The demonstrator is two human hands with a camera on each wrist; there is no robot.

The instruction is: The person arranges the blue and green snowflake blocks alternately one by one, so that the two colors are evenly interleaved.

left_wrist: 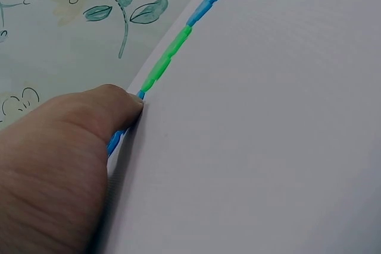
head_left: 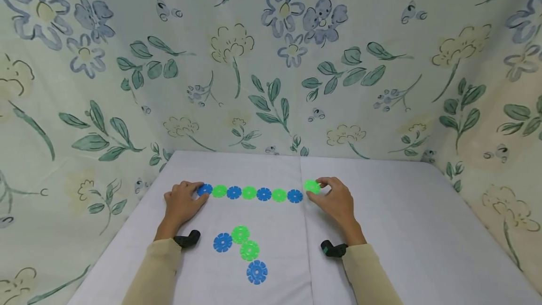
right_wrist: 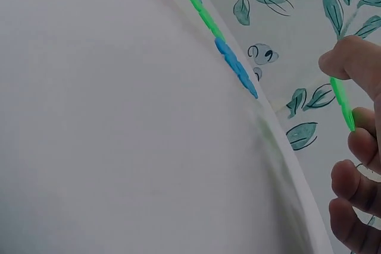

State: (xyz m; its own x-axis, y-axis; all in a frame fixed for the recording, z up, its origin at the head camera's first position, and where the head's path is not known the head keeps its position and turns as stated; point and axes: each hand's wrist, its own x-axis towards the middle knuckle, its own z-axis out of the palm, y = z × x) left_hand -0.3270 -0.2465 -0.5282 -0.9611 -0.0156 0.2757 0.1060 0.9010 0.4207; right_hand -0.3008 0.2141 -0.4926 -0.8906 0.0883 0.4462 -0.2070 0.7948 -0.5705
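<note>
A row of interlocking notched plastic discs, blue and green by turns, runs across the white table. My left hand (head_left: 184,203) holds the blue disc (head_left: 205,189) at the row's left end between thumb and fingers. In the left wrist view the thumb (left_wrist: 122,108) lies against that disc's edge, which hides part of it. My right hand (head_left: 336,200) pinches a green disc (head_left: 312,186) by its edges. This disc is raised off the cloth in the right wrist view, just beyond the blue disc (head_left: 294,196) at the row's right end.
Nearer to me lie loose discs: a blue disc (head_left: 222,242), a green disc (head_left: 240,234), another green disc (head_left: 249,250) and a blue disc (head_left: 257,272). A white cloth (head_left: 406,229) with a crease covers the table. Floral curtains (head_left: 262,60) stand behind and at the sides.
</note>
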